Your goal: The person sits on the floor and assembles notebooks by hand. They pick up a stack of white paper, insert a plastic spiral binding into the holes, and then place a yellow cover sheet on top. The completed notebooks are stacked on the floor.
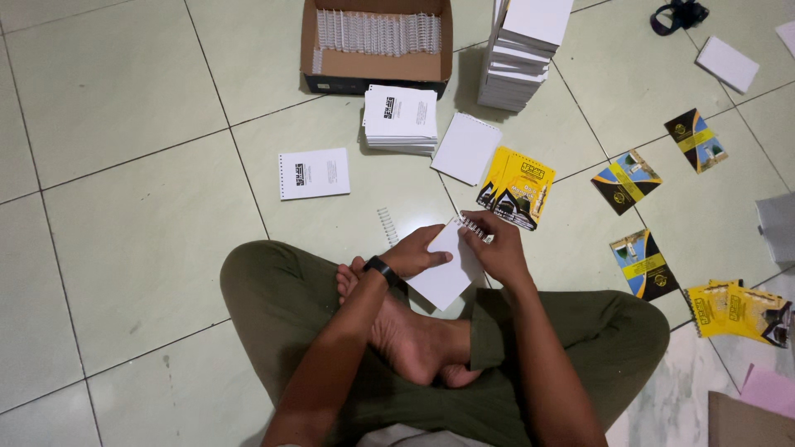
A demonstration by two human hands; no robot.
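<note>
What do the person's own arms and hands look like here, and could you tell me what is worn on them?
Both forearms are bare, with no sleeves showing. The left hand has a black band, like a watch or tracker, at its wrist. The right hand wears nothing visible; no gloves cover the fingers.

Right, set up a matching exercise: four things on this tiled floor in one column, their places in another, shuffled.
1. open brown cardboard box of wire spirals
2. tall stack of white paper pads
3. loose wire spiral
4. yellow printed cover

a. just left of the left hand
b. right of the box
c. beyond the right hand
d. top centre

Pairs: 1-d, 2-b, 3-a, 4-c
</note>
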